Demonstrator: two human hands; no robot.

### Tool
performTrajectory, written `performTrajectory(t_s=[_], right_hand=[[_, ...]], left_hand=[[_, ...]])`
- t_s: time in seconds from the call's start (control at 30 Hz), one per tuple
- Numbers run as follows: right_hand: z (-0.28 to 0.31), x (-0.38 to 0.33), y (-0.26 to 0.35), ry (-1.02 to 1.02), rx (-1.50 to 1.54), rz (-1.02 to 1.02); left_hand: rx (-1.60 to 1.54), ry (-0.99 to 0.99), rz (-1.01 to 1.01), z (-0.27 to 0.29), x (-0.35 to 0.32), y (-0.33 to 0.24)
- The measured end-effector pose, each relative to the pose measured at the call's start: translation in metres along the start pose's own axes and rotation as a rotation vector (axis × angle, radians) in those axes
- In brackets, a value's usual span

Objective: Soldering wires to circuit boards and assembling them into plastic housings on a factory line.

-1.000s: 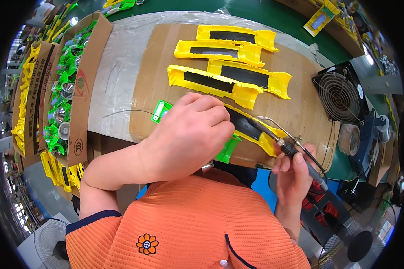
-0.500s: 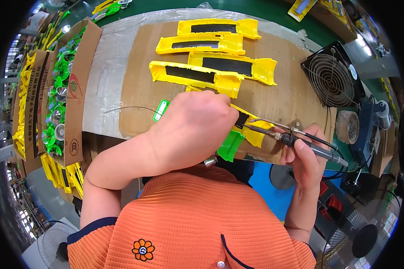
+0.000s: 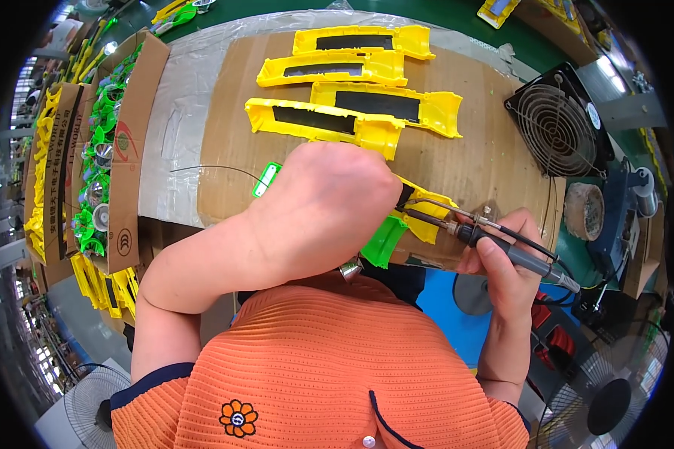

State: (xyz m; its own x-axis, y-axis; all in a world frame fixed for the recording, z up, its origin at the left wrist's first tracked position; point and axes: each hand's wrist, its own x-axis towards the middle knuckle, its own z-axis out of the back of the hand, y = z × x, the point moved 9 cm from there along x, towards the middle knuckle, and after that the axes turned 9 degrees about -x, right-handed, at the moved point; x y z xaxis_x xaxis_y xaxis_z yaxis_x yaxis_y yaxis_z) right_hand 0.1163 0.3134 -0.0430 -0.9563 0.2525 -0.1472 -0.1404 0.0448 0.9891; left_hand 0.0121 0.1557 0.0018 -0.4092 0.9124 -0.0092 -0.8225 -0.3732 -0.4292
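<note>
My right hand [image 3: 506, 275] is closed around the grey handle of a soldering iron [image 3: 515, 256], which has a thin metal tube running alongside it. The iron's tip points left, over a yellow plastic shell [image 3: 431, 230] with a black strip. Curled into a closed shape, my left hand [image 3: 335, 196] covers most of that shell, and whatever its fingers hold is hidden beneath it. A green plastic part [image 3: 384, 241] and a small shiny metal cup [image 3: 350, 269] show below the left hand. Beside its wrist lies a small green-and-white piece [image 3: 267, 179] with a thin wire.
Several yellow shells [image 3: 386, 135] with black strips lie on the cardboard [image 3: 228, 97] farther off. A black fan with a wire guard [image 3: 556, 123] stands at the right, near a round tan block [image 3: 583, 211]. Cardboard boxes [image 3: 136, 161] of green and yellow parts line the left.
The soldering iron and my right hand have shifted slightly left. My left hand stays closed in nearly the same place, its knuckles a little higher.
</note>
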Motion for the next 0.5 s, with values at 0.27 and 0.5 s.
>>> performTrajectory(t_s=[0.27, 0.5], right_hand=[[-0.0009, -0.0050, -0.0014, -0.008, -0.029, -0.023], [0.0003, -0.0051, 0.0041, 0.002, -0.015, 0.005]], left_hand=[[-0.008, -0.087, -0.071, 0.0087, 0.0022, -0.0068], [-0.037, -0.096, -0.055, 0.0076, 0.0014, -0.0030]])
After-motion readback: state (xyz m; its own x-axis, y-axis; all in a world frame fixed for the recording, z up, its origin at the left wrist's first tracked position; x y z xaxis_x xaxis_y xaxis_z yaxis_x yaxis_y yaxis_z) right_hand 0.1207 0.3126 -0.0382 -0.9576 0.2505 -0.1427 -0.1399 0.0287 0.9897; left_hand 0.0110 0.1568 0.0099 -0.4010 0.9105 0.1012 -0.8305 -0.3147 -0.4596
